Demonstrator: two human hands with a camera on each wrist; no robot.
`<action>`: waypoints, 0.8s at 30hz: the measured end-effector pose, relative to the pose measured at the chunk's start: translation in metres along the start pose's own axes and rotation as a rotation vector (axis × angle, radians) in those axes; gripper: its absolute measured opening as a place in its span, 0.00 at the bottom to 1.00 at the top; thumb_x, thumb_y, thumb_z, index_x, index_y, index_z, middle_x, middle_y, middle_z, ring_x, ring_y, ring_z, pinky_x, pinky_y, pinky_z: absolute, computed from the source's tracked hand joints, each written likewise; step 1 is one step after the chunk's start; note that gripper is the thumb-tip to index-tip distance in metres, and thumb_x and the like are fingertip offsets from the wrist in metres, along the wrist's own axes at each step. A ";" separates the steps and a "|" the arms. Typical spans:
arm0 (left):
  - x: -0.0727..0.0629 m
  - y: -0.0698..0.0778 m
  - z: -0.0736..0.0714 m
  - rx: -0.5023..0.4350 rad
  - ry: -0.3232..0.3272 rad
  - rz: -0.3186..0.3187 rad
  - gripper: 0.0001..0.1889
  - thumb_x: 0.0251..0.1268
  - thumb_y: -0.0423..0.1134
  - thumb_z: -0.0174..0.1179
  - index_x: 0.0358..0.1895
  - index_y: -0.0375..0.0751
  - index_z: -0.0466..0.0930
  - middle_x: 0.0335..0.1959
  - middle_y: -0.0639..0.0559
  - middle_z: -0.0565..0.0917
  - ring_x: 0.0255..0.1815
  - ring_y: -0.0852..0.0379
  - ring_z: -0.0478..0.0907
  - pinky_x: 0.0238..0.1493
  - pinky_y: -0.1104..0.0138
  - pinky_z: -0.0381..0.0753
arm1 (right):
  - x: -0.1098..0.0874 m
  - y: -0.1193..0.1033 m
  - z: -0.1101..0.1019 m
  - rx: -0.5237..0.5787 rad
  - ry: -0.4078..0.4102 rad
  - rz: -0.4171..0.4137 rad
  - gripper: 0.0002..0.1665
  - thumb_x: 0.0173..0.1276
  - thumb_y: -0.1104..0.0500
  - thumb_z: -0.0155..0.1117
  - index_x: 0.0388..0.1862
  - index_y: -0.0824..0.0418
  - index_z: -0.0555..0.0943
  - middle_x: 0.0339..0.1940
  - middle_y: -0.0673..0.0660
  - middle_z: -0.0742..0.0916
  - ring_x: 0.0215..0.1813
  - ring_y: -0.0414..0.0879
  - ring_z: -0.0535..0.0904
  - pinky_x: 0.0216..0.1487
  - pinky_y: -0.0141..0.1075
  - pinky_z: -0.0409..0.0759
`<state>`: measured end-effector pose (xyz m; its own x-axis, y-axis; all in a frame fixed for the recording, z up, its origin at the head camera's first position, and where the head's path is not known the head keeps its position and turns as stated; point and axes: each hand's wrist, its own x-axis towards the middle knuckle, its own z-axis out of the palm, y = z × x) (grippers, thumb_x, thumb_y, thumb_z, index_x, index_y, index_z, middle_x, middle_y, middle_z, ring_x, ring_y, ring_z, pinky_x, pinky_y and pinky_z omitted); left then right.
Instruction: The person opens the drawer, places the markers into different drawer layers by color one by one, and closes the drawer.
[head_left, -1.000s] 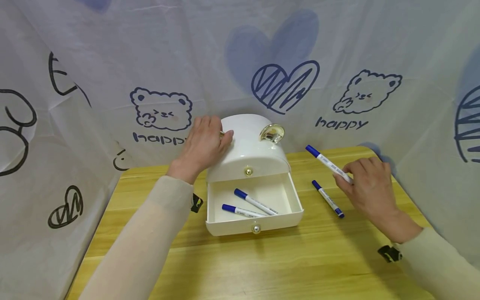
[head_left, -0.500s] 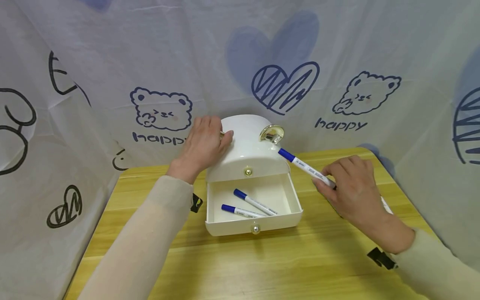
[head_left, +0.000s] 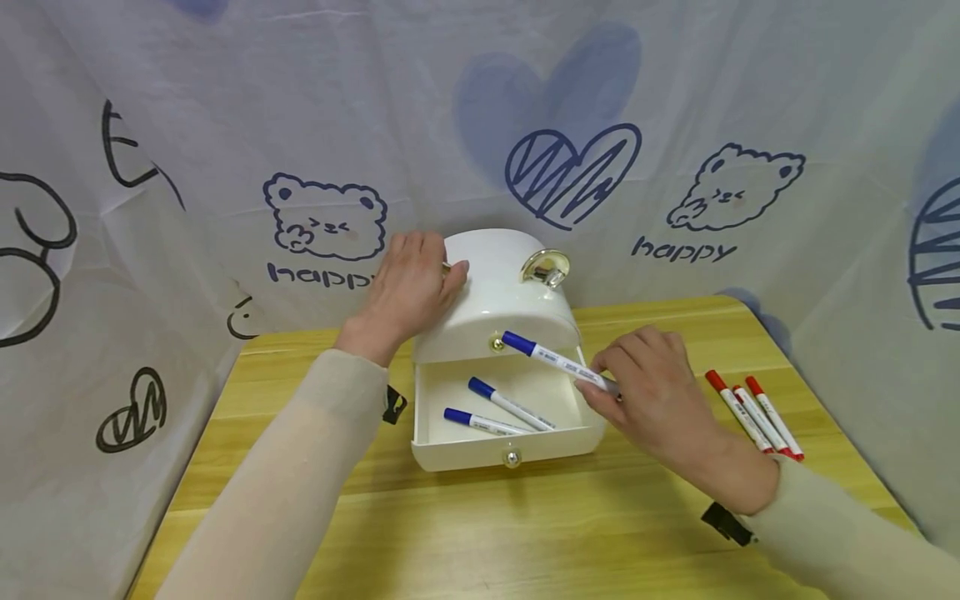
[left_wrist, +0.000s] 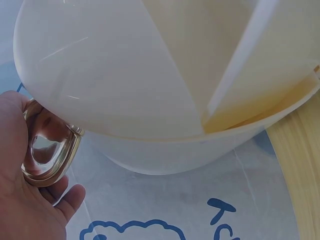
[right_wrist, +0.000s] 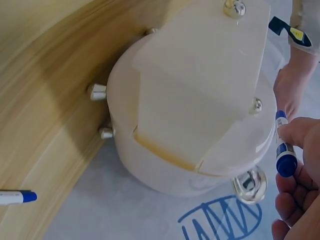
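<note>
A white drawer box [head_left: 491,279] with gold ear-shaped pieces on its rounded top stands on the table. My left hand [head_left: 408,287] grips the gold ear [left_wrist: 50,145] on the box's left side. Pulled out at the front, the drawer [head_left: 461,456] holds two blue-capped markers, one marker [head_left: 517,407] lying slantwise behind the other marker [head_left: 483,422]. My right hand [head_left: 660,400] pinches another blue-capped marker [head_left: 558,362] by its rear end, above the drawer's right side, cap pointing left. One more blue marker [right_wrist: 20,196] lies on the table, hidden from the head view by the right hand.
Three red-capped markers [head_left: 750,414] lie side by side on the wooden table [head_left: 480,533], right of the right hand. A patterned white curtain [head_left: 420,100] hangs behind and along both sides. The other gold ear [head_left: 546,267] sticks out on the box's right.
My right hand has carried its blue marker leftward and lower, from right of the box to over the drawer. The red markers have come into sight. My left hand stays on the ear.
</note>
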<state>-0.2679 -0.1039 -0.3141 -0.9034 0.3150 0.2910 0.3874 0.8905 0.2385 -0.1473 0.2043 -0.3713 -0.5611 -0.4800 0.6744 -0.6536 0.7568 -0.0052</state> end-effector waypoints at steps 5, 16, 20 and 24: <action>0.000 0.000 0.000 0.002 0.002 0.000 0.18 0.84 0.54 0.48 0.47 0.39 0.69 0.43 0.44 0.71 0.51 0.44 0.64 0.56 0.54 0.66 | 0.000 -0.004 0.006 0.024 -0.011 -0.009 0.16 0.67 0.50 0.73 0.37 0.62 0.83 0.36 0.58 0.86 0.44 0.57 0.78 0.44 0.49 0.68; 0.000 0.000 0.000 0.003 0.006 0.006 0.18 0.84 0.53 0.48 0.45 0.39 0.68 0.43 0.43 0.70 0.52 0.43 0.63 0.57 0.53 0.65 | 0.000 -0.008 0.016 0.035 -0.015 -0.039 0.16 0.69 0.49 0.72 0.36 0.62 0.83 0.36 0.58 0.86 0.43 0.56 0.78 0.44 0.49 0.71; 0.001 0.000 0.000 0.003 0.005 0.004 0.18 0.84 0.54 0.48 0.45 0.40 0.68 0.42 0.44 0.70 0.51 0.43 0.63 0.57 0.54 0.65 | 0.001 -0.011 0.018 0.018 -0.117 0.005 0.16 0.64 0.52 0.79 0.37 0.61 0.84 0.37 0.57 0.86 0.45 0.54 0.77 0.47 0.48 0.71; 0.001 0.000 0.000 -0.002 0.006 0.005 0.18 0.84 0.54 0.48 0.45 0.40 0.68 0.42 0.44 0.70 0.51 0.44 0.63 0.56 0.54 0.65 | 0.003 -0.013 0.021 -0.014 -0.202 0.045 0.16 0.66 0.50 0.78 0.36 0.60 0.84 0.36 0.55 0.85 0.44 0.53 0.77 0.47 0.48 0.71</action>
<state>-0.2684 -0.1032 -0.3140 -0.9002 0.3177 0.2979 0.3925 0.8881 0.2390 -0.1516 0.1835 -0.3849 -0.6808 -0.5238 0.5120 -0.6194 0.7848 -0.0207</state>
